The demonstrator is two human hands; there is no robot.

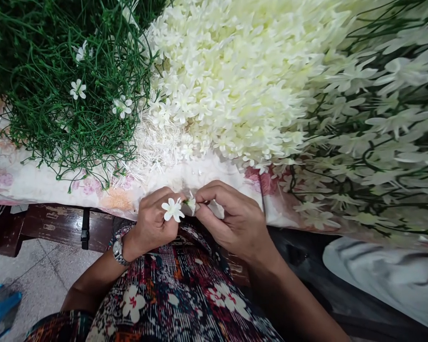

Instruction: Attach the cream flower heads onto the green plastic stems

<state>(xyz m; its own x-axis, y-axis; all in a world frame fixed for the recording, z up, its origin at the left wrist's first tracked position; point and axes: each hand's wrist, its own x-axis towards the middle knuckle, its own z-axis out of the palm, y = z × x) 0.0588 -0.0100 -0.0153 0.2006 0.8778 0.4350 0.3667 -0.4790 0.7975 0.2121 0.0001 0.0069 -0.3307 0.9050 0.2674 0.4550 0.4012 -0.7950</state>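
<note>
My left hand [153, 221], with a watch on its wrist, is closed in a pinch on a small white artificial flower [172, 209] at the table's near edge. My right hand [231, 216] is closed too, its fingertips pinching another small white flower piece [190, 205] right beside the first. The two hands touch over my lap. Just beyond them lies a big heap of loose cream-white flower heads [235, 71]. White stamen-like pieces [153, 145] are spread at the heap's near left.
A tangle of green wire stems [64, 80] with a few white flowers fills the back left. Finished flower sprays [385, 128] on dark stems lie at the right. A floral cloth [28, 178] covers the wooden table. White fabric [385, 278] sits low right, a blue object [0, 311] on the floor.
</note>
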